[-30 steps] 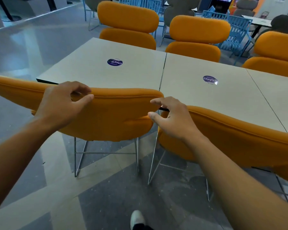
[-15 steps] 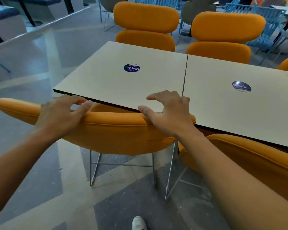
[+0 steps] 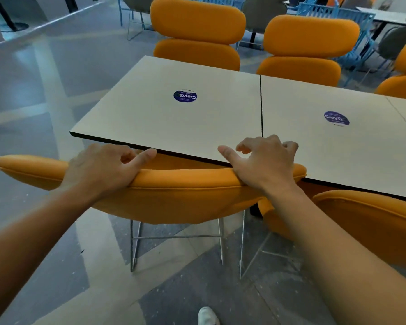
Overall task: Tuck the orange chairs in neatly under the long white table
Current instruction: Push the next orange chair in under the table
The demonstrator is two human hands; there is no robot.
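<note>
- The left hand [image 3: 103, 170], at the middle left of the frame, is gripping the top edge of the near chair [image 3: 185, 184], fingers curling over its backrest and thumb lying along the top
- The near chair is standing at the lower centre, its orange backrest touching the table [image 3: 197, 127] edge and its seat sitting under the tabletop
- A white shoe [image 3: 206, 316] is showing at the bottom edge
- The right hand [image 3: 265, 160], just right of centre, is pressing its heel on the same backrest, fingers bent narrow above the table edge; I cannot tell whether they are gripping anything
- A second chair [image 3: 373, 219] is standing at the lower right, its backrest lying just beside the table edge
- Two far chairs [image 3: 197, 31] are facing the table's far side at the top, with a third showing at the right edge
</note>
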